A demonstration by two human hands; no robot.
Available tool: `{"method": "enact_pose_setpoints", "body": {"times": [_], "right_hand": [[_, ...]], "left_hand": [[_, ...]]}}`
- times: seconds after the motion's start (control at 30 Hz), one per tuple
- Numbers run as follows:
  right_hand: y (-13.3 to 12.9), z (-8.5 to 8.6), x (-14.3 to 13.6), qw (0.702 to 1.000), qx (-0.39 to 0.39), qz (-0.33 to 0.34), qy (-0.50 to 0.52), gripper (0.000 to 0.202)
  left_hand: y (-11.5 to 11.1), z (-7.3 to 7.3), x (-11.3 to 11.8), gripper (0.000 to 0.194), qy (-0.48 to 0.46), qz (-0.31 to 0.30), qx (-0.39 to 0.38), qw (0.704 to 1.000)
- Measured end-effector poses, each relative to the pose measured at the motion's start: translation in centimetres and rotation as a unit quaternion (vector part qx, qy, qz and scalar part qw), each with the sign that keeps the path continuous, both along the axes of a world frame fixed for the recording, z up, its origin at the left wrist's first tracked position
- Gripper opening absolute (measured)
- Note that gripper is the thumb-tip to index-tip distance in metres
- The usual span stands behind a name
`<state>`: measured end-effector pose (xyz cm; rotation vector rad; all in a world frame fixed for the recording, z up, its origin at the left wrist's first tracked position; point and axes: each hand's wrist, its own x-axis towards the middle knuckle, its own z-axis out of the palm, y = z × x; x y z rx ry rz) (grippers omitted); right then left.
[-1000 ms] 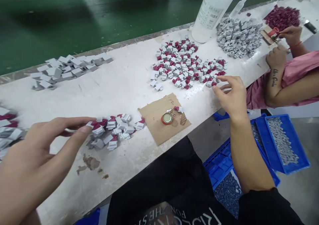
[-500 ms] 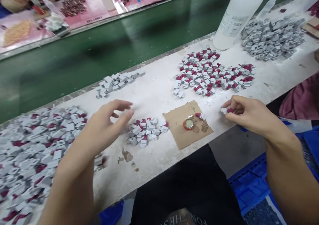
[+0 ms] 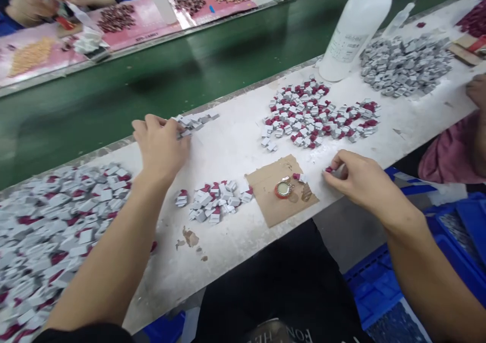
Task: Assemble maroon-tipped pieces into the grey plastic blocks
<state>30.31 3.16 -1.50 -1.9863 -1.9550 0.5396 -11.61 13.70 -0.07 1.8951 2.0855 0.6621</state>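
Observation:
My left hand (image 3: 163, 143) reaches over the left end of a small pile of plain grey pieces (image 3: 199, 122), its fingers spread and the thumb side touching the pile. Between the thumb and forefinger of my right hand (image 3: 355, 181) is a small maroon piece (image 3: 328, 170); the fingers hide the rest of it. A brown cardboard square (image 3: 266, 201) lies between my hands. On it are a small round cap with a metal rim (image 3: 283, 188) and a grey-and-maroon piece (image 3: 299, 177). A small heap of grey-and-maroon pieces (image 3: 218, 201) lies left of the cardboard.
A large grey-and-maroon heap (image 3: 56, 221) covers the left of the table; another (image 3: 315, 113) lies beyond the cardboard. A white bottle (image 3: 353, 34) stands by a grey heap (image 3: 406, 65). Another person's hand (image 3: 476, 90) is at the right edge. A green strip (image 3: 228, 54) runs behind.
My left hand has moved away from me to the small grey pile, its fingers opening wider. My right hand stays right of the cardboard, still pinching; less of its piece shows now.

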Motion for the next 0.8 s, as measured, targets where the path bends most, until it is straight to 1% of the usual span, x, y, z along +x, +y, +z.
{"method": "enact_pose_setpoints", "body": {"times": [0.07, 0.17, 0.2, 0.3, 0.37, 0.47, 0.6, 0.7, 0.8], "right_hand": [[0.0, 0.3, -0.1, 1.000, 0.006, 0.003, 0.008, 0.018], [0.0, 0.7, 0.0, 1.000, -0.003, 0.007, 0.007, 0.017], [0.0, 0.8, 0.0, 1.000, -0.009, 0.007, 0.007, 0.017], [0.2, 0.5, 0.1, 1.000, -0.011, 0.023, 0.011, 0.008], [0.3, 0.2, 0.1, 0.999, 0.006, 0.040, 0.009, 0.012], [-0.1, -0.3, 0.0, 0.999, 0.025, 0.039, 0.026, 0.021], [-1.1, -0.4, 0.5, 0.994, 0.040, 0.011, 0.104, 0.027], [-1.3, -0.4, 1.0, 0.989, 0.054, 0.008, 0.141, 0.020], [-1.3, -0.6, 0.7, 0.985, 0.071, -0.001, 0.157, 0.009]], "left_hand": [[0.3, 0.1, 0.4, 0.022, 0.030, -0.009, -0.007, 0.999], [-0.3, 0.5, 1.0, 0.023, 0.065, -0.057, -0.061, 0.994], [-0.7, 0.7, 1.3, 0.023, 0.062, -0.064, -0.081, 0.993], [-2.3, 1.2, 2.1, 0.020, 0.023, -0.056, -0.127, 0.990], [-3.1, 1.5, 2.5, 0.017, 0.003, -0.066, -0.141, 0.988], [-3.5, 1.9, 2.8, 0.018, -0.001, -0.082, -0.148, 0.986], [-3.5, 2.3, 3.0, 0.016, 0.007, -0.068, -0.159, 0.985], [-3.5, 2.3, 3.4, 0.018, 0.002, -0.056, -0.160, 0.986], [-3.7, 2.3, 3.5, 0.020, 0.009, -0.065, -0.155, 0.986]]}}
